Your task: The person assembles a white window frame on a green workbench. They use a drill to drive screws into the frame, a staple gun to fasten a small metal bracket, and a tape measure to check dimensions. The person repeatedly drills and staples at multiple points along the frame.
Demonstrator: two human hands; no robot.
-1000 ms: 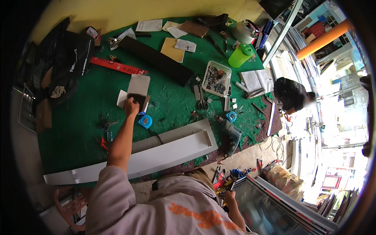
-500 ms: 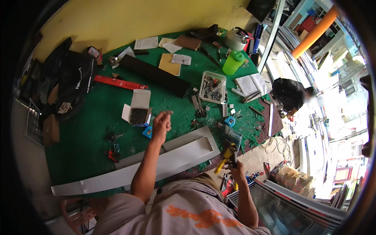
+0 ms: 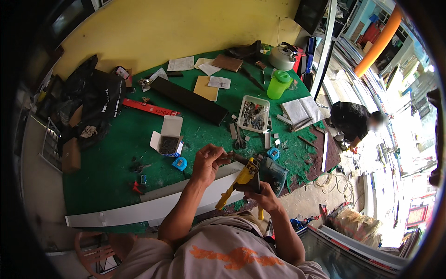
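Observation:
My right hand (image 3: 265, 196) grips a yellow-handled rivet tool (image 3: 241, 182), held above the front edge of the green table (image 3: 116, 153). My left hand (image 3: 208, 160) pinches something small at the tool's nose; the piece itself is too small to make out. Below both hands lies a long white metal profile (image 3: 153, 207) along the table's front edge. An open white box of small dark fasteners (image 3: 168, 142) stands just left of my left hand, with a blue tape measure (image 3: 180, 163) next to it. A blue power drill (image 3: 274, 172) lies right behind the tool.
A clear tray of screws (image 3: 253, 115), a green jug (image 3: 278, 83), a kettle (image 3: 282, 56), a long black bar (image 3: 188, 100), a red level (image 3: 148, 108), papers and black bags (image 3: 95, 104) cover the table. A person (image 3: 355, 122) crouches on the floor at right. Cable coils (image 3: 337, 183) lie nearby.
My left hand left the fastener box and came back to the tool's nose. My right hand lifted the yellow tool from beside my lap up over the profile.

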